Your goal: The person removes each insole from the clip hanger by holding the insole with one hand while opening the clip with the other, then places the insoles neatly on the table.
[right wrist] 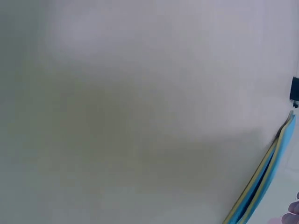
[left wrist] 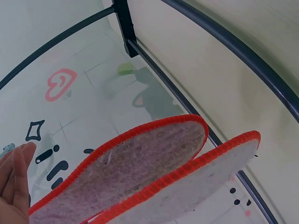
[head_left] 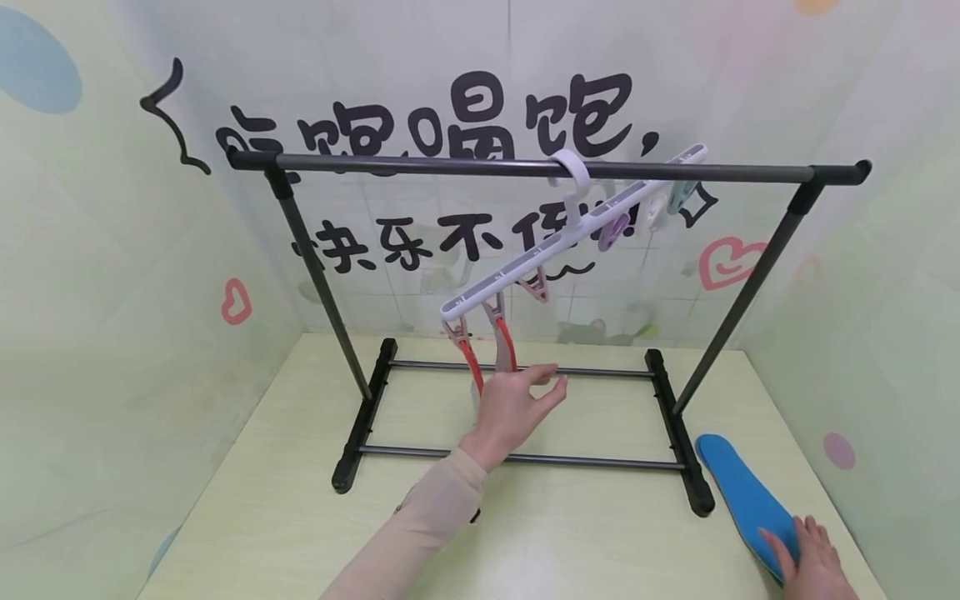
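A pale lilac clip hanger (head_left: 551, 246) hangs slanted from the rack's top bar. Two clips at its near left end hold a pair of red-edged insoles (head_left: 504, 346), whose fuzzy pale faces (left wrist: 140, 161) show large in the left wrist view. Beside and partly in front of them is my left hand (head_left: 513, 408), thumb and fingertips slightly apart with nothing visible between them. At the lower right, my right hand (head_left: 813, 558) rests on blue insoles (head_left: 742, 487), its thumb spread across the top face. The right wrist view shows two stacked insoles (right wrist: 261, 182).
The black rack (head_left: 442, 167) stands on a pale table (head_left: 570, 533), with slanted legs and two low crossbars. Further clips, pink (head_left: 537, 286), purple (head_left: 613, 233) and teal (head_left: 681, 197), dangle from the hanger. Printed sheets enclose the back and sides.
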